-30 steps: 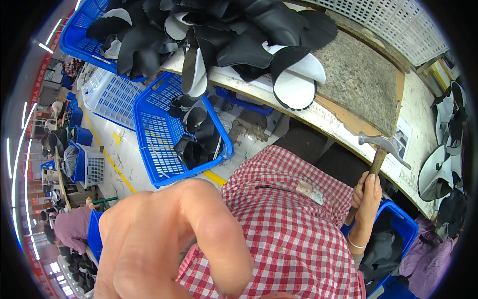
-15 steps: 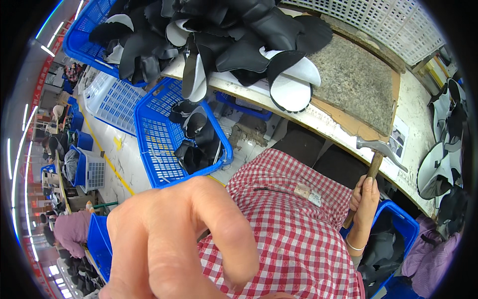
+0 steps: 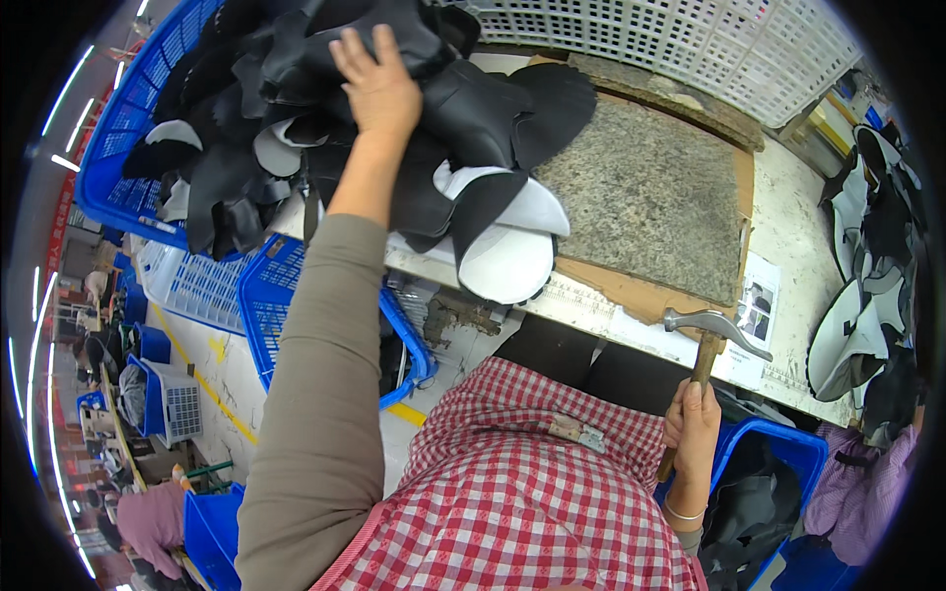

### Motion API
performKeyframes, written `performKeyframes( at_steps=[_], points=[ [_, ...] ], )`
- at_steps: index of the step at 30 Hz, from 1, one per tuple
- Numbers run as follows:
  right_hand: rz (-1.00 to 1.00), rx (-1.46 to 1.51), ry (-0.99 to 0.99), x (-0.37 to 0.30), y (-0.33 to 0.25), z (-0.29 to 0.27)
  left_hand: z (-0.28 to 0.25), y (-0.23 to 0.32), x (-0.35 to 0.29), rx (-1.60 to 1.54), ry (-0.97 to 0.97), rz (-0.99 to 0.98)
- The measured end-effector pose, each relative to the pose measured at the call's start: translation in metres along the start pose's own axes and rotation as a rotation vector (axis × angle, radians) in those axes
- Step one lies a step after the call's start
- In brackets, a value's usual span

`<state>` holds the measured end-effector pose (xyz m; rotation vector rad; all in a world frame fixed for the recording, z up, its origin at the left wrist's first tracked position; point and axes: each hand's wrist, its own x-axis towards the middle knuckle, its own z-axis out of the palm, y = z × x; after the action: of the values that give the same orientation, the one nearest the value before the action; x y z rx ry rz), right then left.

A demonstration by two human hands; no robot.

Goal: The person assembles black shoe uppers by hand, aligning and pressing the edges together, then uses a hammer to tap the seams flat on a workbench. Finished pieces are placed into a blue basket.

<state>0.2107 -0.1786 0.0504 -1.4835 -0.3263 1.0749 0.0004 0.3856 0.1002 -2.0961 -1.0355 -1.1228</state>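
My left hand (image 3: 382, 97) reaches out to the heap of black leather shoe pieces (image 3: 296, 59) at the far left of the bench. Its fingers are spread over the top pieces. In my right hand (image 3: 694, 422), held upright near the bench's front edge, is a hammer (image 3: 706, 357) with a wooden handle and a metal head. My fingers wrap round the lower handle. A curled shoe piece with a white lining (image 3: 507, 261) hangs over the bench edge, left of a speckled stone slab (image 3: 645, 192).
A blue basket (image 3: 108, 187) borders the heap, and another blue basket (image 3: 258, 305) stands on the floor below. White crates (image 3: 660, 49) rise behind the slab. More lined pieces (image 3: 857, 325) lie at the right, above a blue bin (image 3: 803, 448). A person in purple (image 3: 872, 492) is at far right.
My left hand has gone from close before the camera out to the heap, its fingers now spread. The view has shifted a little. My right hand still grips the hammer.
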Motion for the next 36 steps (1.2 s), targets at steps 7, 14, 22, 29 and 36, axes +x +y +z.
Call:
performKeyframes(
  at_steps=[7,14,22,29,36],
  points=[
    [0.048,-0.010,-0.013,0.019,-0.001,-0.001,-0.066,-0.067,0.090,-0.541,0.192,-0.598],
    [-0.033,0.038,-0.089,0.009,0.000,-0.001,-0.160,0.052,0.124,-1.209,0.196,-0.232],
    [-0.342,-0.597,0.178,0.031,-0.008,-0.023,-0.101,0.242,-0.016,-0.618,-0.468,0.644],
    [-0.547,-1.031,0.314,0.058,-0.033,-0.032,-0.086,0.259,-0.036,-0.859,-0.613,0.650],
    [-0.733,-1.010,0.319,0.049,-0.080,-0.008,-0.076,0.259,-0.005,-0.580,-0.360,0.490]
  ],
)
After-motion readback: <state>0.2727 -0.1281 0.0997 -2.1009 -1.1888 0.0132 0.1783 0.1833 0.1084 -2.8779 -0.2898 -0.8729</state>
